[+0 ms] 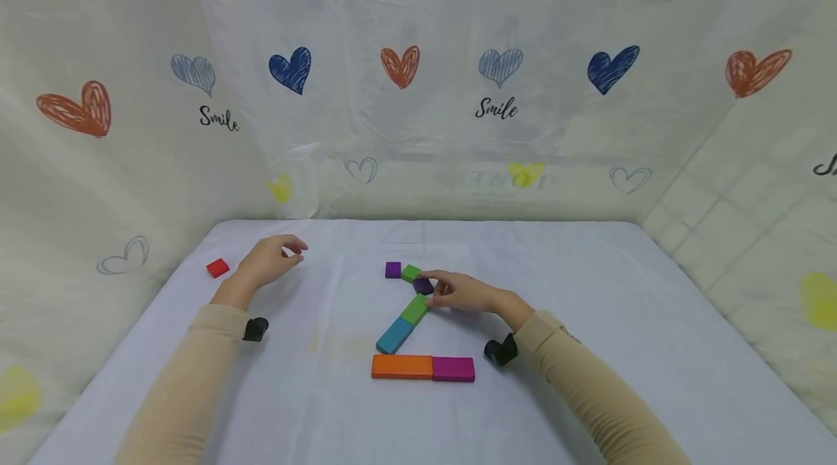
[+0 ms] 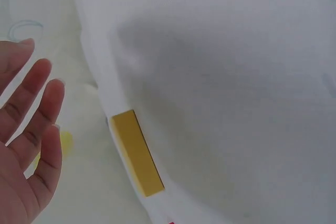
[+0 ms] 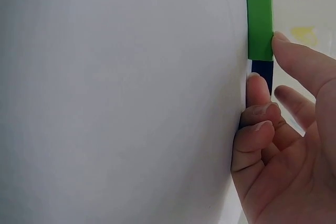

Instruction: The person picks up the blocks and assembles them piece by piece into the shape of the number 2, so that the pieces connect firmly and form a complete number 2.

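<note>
My right hand (image 1: 464, 292) holds a dark blue block (image 1: 423, 286) between forefinger and thumb. In the right wrist view, the thumb touches the side of a green block (image 3: 260, 17), and the dark block lies partly hidden by the fingers. That green block (image 1: 415, 309) continues into a blue block (image 1: 394, 336) in a slanted line. Beyond the dark block are a small green block (image 1: 410, 273) and a purple block (image 1: 393, 270). My left hand (image 1: 268, 261) hovers over the table's left side, fingers loosely bent, holding nothing.
An orange block (image 1: 402, 367) and a magenta block (image 1: 454, 369) form a straight row nearer me. A red block (image 1: 218, 268) lies by the left edge. The left wrist view shows a yellow block (image 2: 138, 153) at the table's edge. A printed curtain (image 1: 445, 123) hangs behind.
</note>
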The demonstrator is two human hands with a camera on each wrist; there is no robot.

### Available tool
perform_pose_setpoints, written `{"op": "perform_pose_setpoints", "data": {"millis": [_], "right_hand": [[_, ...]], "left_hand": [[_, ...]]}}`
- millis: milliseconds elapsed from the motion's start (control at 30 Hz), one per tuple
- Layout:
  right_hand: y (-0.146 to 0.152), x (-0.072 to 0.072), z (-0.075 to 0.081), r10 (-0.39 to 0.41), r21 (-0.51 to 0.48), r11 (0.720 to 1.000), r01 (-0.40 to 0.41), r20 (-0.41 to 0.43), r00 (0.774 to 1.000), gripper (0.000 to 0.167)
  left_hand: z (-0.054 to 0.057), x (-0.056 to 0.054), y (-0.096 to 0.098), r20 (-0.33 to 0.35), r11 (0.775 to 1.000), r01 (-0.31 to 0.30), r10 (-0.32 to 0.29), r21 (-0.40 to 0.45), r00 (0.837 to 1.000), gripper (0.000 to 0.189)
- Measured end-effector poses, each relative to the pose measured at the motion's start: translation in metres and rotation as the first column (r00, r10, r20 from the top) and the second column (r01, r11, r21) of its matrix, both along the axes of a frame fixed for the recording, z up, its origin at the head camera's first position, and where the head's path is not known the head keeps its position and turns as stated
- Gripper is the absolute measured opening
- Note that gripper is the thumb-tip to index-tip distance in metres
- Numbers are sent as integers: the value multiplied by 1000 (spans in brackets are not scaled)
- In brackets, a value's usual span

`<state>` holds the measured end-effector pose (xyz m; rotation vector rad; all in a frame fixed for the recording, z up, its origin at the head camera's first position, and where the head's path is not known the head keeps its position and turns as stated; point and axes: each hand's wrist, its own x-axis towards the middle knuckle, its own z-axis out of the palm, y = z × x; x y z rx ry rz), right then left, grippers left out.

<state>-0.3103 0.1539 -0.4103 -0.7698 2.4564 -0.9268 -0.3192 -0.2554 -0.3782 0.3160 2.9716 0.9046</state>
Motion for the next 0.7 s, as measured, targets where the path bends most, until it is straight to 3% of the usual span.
{"op": "perform_pose_setpoints", "data": {"millis": [433,700], "right_hand": [[-1,-1,-1,7,-2,1000,-7,-6,1000,60],[-1,-1,-1,-5,0,1000,5,3,1000,60]], "left_hand": [[-5,3,-29,39,998,-57,56,31,998,37],[-8,2,-43,27,995,-92,93,-27,995,42]]}}
